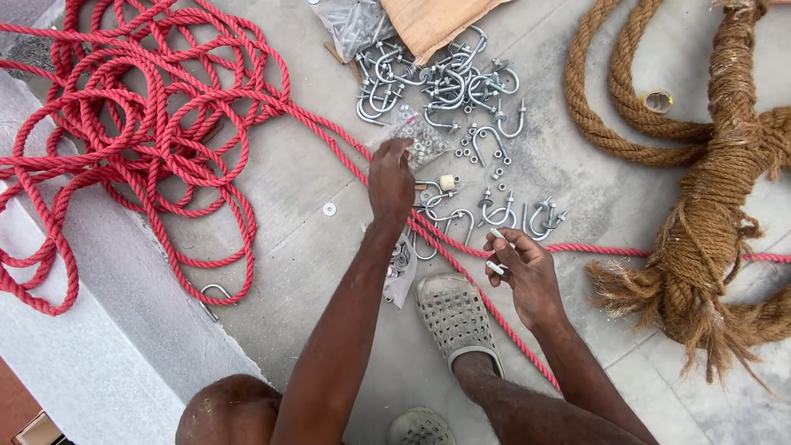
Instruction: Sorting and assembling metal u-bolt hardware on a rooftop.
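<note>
Head-camera footage is aimed straight down at a concrete floor (297,247) on which a person is crouched. The left hand (390,183) is stretched forward, its fingers pinched narrowly together at the edge of a small clear plastic bag of nuts and washers (416,138); whether anything is gripped between the fingertips cannot be told. The right hand (527,272) is kept nearer the body, and a U-bolt (497,251) is held between its thumb and curled fingers, two pale threaded ends being seen above and below the fingertips. A scatter of loose U-bolts (503,210) and nuts is spread just beyond both hands, and a denser heap of U-bolts (441,82) is piled further out, beside a torn piece of brown cardboard (432,21) and another clear bag (350,23). A single washer (329,209) is seen on its own, to the left of the forearm. A red rope (140,132) is heaped in loose coils on the left, one strand being run diagonally under the hands and across a grey perforated clog (457,317) worn on a foot. A thick brown coir rope (709,206) with a frayed end is laid on the right, with a roll of tape (657,100) near its loops.
</note>
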